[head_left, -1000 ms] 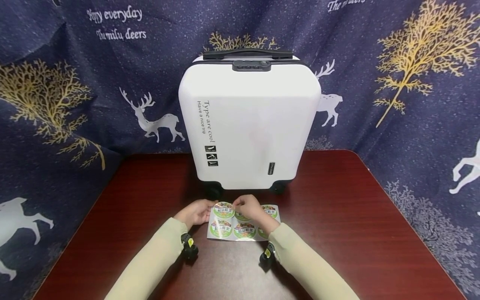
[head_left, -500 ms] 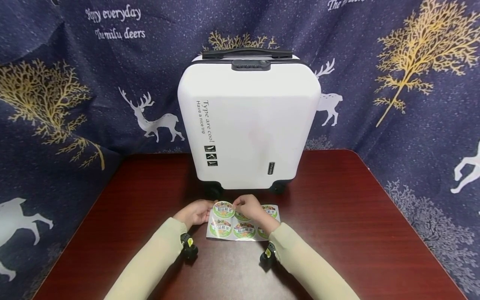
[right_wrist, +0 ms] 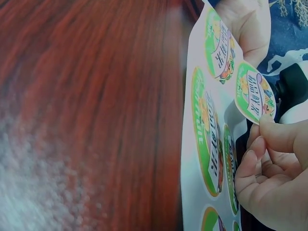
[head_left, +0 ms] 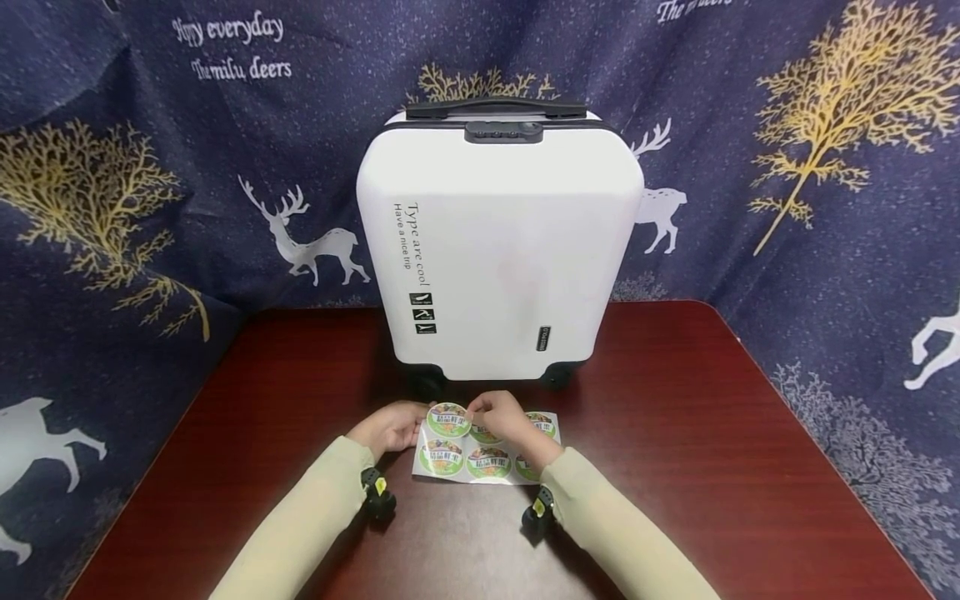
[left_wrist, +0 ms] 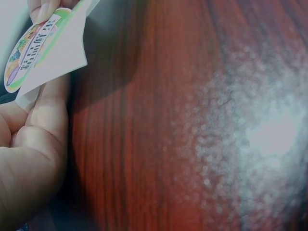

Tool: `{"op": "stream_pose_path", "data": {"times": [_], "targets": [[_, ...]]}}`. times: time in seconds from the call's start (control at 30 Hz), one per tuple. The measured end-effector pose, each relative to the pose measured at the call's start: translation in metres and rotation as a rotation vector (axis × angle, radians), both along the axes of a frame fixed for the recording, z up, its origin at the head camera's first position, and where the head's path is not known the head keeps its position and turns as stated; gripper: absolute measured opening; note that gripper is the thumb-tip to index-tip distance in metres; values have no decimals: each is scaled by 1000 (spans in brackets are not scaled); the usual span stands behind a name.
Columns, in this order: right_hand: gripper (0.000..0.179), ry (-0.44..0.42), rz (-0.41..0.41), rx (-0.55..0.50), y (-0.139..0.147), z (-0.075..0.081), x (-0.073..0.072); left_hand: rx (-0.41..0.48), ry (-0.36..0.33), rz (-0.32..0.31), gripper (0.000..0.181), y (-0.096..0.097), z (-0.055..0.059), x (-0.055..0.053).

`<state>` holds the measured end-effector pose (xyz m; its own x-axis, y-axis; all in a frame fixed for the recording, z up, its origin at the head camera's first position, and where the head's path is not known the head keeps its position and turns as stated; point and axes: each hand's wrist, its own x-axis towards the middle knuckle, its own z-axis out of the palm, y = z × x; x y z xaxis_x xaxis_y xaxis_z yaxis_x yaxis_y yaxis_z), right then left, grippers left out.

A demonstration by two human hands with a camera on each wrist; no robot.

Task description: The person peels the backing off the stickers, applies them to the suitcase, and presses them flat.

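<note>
A white sheet (right_wrist: 191, 57) of round green fruit stickers is raised off the table at its left end. My left hand (head_left: 393, 427) grips that end between thumb and fingers; the left wrist view shows the thumb and finger (left_wrist: 36, 144) at the sheet's corner. With thumb and forefinger my right hand (head_left: 501, 415) pinches the rim of the upper-left sticker (head_left: 449, 420). In the right wrist view this sticker (right_wrist: 255, 91) stands away from the backing, partly peeled; whether its far edge still clings is hard to tell. The right hand hides part of the upper-middle sticker (head_left: 483, 433).
Just behind the sheet a white suitcase (head_left: 495, 250) stands upright on its black wheels. Dark red wood makes up the table (head_left: 675, 450). A blue cloth (head_left: 315, 150) with deer and trees hangs behind it. Both wrists carry black cameras (head_left: 382, 502).
</note>
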<state>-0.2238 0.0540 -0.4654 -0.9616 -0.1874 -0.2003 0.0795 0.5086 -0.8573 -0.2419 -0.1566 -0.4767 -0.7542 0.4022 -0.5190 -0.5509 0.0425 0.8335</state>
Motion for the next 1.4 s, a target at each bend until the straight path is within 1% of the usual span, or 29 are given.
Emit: {"op": "stream_pose_path", "data": {"times": [0.17,0.33,0.53,0.73,0.97,1.13,1.4], "targets": [[10,-9,-1,5,1,1,0,-7,16,-17,21,0,-1,-1],[10,-4,-3,-17,1,3,1,-13,30,-29,24,-1,-2,-2],[10,-9,-4,-33,1,2,1,-20,29,-33,26,-1,-4,-3],[11,-24,-3,-39,5,-1,-2,-15,22,-30,25,0,-4,-2],[10,-18,-4,-49,8,-3,-3,-25,8,-6,21,2,0,-3],[11,-34,-6,-60,7,-2,-3,-33,10,-6,27,1,-1,-3],[11,-51,-13,-70,8,-3,-1,13,-26,39,28,1,-2,-1]]}}
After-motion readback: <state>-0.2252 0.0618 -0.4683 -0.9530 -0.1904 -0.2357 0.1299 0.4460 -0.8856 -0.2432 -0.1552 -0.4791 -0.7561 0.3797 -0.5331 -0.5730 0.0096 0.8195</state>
